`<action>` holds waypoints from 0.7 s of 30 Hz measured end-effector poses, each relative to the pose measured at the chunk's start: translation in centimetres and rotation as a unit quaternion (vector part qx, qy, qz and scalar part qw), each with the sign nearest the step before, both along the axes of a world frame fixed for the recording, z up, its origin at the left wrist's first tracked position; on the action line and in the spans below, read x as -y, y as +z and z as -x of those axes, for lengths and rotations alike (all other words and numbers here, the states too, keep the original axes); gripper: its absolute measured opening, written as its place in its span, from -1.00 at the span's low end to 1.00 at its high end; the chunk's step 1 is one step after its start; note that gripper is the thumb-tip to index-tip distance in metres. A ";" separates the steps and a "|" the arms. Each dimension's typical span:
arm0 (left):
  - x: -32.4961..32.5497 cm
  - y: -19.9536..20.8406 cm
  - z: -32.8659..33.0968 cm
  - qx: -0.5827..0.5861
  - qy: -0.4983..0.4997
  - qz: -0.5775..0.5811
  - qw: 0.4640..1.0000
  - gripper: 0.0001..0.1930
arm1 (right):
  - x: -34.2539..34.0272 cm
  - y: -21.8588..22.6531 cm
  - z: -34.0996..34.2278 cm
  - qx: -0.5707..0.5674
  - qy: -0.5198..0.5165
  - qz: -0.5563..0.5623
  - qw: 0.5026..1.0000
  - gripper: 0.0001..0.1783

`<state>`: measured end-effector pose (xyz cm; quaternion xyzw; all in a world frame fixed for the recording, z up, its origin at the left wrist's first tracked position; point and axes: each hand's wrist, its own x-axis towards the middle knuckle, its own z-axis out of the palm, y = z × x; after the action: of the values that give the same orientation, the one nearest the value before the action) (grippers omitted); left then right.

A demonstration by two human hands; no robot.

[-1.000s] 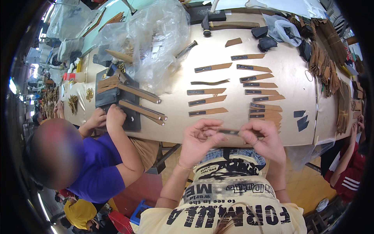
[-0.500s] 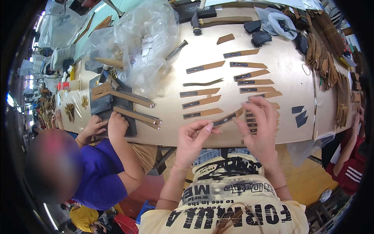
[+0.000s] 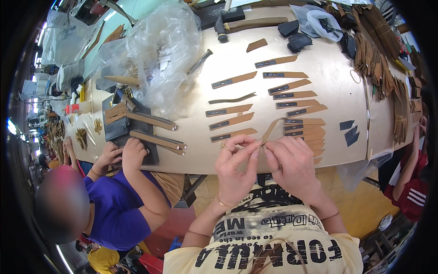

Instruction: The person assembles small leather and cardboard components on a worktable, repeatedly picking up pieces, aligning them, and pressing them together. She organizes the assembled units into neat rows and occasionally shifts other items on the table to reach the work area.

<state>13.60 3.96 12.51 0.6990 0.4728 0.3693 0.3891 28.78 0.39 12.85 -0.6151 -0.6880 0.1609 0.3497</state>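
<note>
Over the table's front edge, my left hand [image 3: 237,166] and my right hand [image 3: 292,164] meet, both pinching the near end of a narrow brown leather strip [image 3: 273,130]. From my fingertips the strip rises and bends to the right at its far end; my fingers cover its lower end. Just beyond my right hand lies an overlapping row of tan leather strips [image 3: 315,134] with black patches. Farther off, more patched strips [image 3: 296,95] are laid out singly. Another patched strip [image 3: 232,134] lies beyond my left hand, and a thin dark strip [image 3: 232,98] lies above that column.
At left, a co-worker's hands [image 3: 132,153] rest by a black block [image 3: 153,150] bearing brown straps [image 3: 157,140]. Clear plastic bags [image 3: 171,55] and a hammer [image 3: 255,23] lie at the back. Black scraps [image 3: 351,137] and bundled brown strips [image 3: 400,109] are to the right.
My hands have come together; earlier they stood apart, holding a leather strip with its black patch showing. The strip now stands up, bent, from my fingertips. The view has shifted slightly.
</note>
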 end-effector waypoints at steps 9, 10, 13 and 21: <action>0.2 -1.0 1.5 0.067 0.020 0.127 0.989 -0.88 | 0.0 -0.6 -1.0 -0.042 -0.013 0.021 0.999 -0.91; 0.1 -1.2 2.0 0.075 0.020 0.138 0.987 -0.89 | 0.1 -0.8 -1.4 -0.038 -0.018 0.025 0.999 -0.91; -0.1 -2.2 3.8 0.077 0.061 0.163 0.982 -0.91 | 0.9 -1.4 -2.6 -0.037 -0.054 0.071 0.995 -0.89; 0.5 -5.2 8.0 -0.004 0.072 0.264 0.962 -0.88 | 6.9 -4.4 -9.3 -0.020 -0.259 0.143 0.955 -0.88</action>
<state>5.59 3.50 7.32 0.5370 0.6040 0.2553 0.5307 38.06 -6.55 8.42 -0.8126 -0.4677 0.1734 0.3016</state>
